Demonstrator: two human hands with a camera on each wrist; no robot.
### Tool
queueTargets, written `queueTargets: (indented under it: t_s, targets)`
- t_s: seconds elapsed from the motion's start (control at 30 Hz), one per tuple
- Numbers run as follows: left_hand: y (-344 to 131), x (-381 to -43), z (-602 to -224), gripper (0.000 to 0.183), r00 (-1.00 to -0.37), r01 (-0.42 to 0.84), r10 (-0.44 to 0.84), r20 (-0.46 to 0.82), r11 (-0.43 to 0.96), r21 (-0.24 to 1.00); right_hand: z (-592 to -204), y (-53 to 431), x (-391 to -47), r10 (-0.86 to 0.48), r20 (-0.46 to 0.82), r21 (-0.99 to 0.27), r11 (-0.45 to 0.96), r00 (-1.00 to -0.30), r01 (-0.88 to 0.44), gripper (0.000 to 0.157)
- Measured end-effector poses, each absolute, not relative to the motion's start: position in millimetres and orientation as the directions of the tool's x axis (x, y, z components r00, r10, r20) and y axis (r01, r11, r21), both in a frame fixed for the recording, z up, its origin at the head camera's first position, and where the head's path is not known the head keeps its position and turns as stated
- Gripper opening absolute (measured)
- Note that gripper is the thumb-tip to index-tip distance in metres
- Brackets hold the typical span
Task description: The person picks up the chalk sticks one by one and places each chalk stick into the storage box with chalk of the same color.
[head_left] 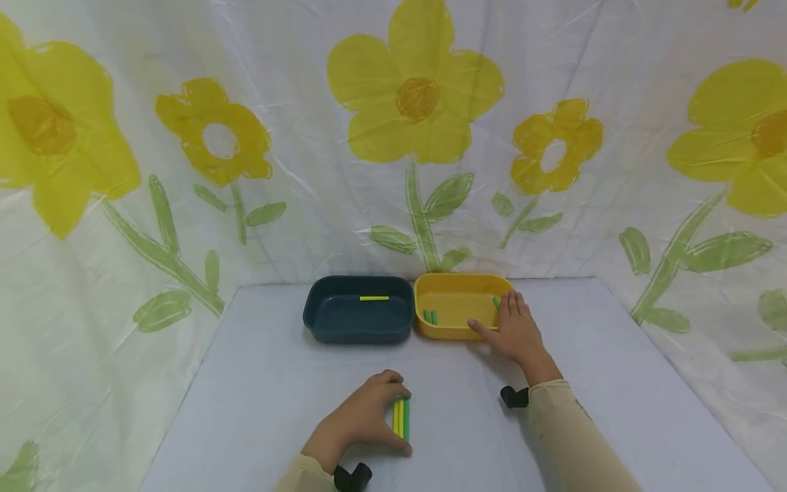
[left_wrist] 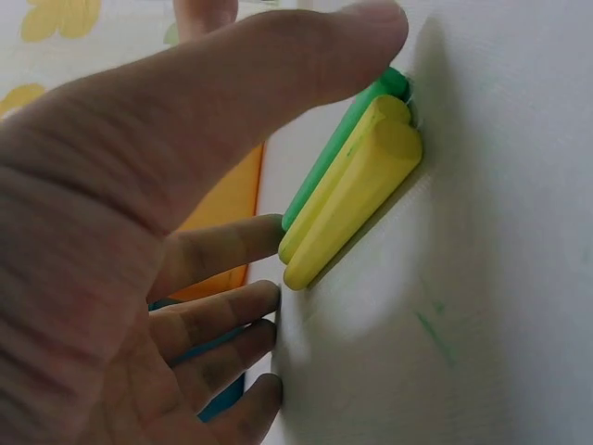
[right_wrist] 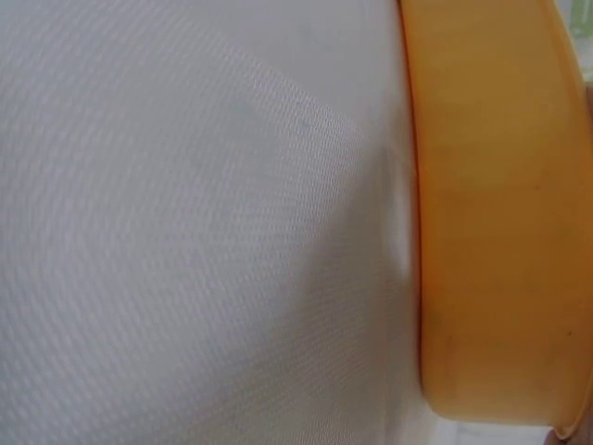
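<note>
Two yellow sticks (left_wrist: 357, 204) and one green stick (left_wrist: 338, 158), chalk-like, lie side by side on the white table. My left hand (head_left: 365, 415) spans them, thumb at the near ends and index finger at the far ends; its other fingers are spread beyond. At the yellow tray (head_left: 451, 333), my right hand (head_left: 518, 333) reaches over the front right corner, thumb and fingers apart. A green stick (head_left: 496, 301) is inside beside its fingertips; whether they touch is unclear. Two more green sticks (head_left: 433, 317) are at the tray's left. The right wrist view shows mainly the tray's outer wall.
A dark teal tray (head_left: 359, 336) adjoins the yellow one on its left, with one yellow stick (head_left: 374, 298) inside. Behind both trays hangs a white curtain (head_left: 307, 225) painted with yellow flowers. Faint green marks (left_wrist: 434, 334) show on the tablecloth.
</note>
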State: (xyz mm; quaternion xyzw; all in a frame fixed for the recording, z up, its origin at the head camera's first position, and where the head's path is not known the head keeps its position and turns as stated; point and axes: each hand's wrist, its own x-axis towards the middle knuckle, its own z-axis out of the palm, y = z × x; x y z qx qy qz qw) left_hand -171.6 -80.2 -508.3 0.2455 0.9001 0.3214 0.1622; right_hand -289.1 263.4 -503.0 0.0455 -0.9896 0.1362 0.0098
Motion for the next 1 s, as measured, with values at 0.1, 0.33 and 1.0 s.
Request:
queueTargets:
  t_s: [0.1, 0.33, 1.0]
  targets:
    - [-79.7, -172.2, -509.7, 0.082, -0.827, 0.346, 0.547, -0.127, 0.674, 0.653, -503.2, 263.2, -289.3, -0.087, 0.033, -0.277, 0.956, -0.996, -0.092, 0.125]
    - [-78.9, -171.7, -511.1, 0.084, -0.830, 0.343, 0.541, -0.134, 0.686, 0.642, -507.1, 263.9, -291.4, -0.082, 0.028, -0.273, 0.958, -0.996, -0.086, 0.125]
    - [-71.5, -168.4, -511.6, 0.077, -0.860, 0.352, 0.505, -0.073, 0.692, 0.631, -506.4, 264.3, -290.1, -0.083, 0.054, -0.287, 0.953, -0.995, -0.095, 0.126]
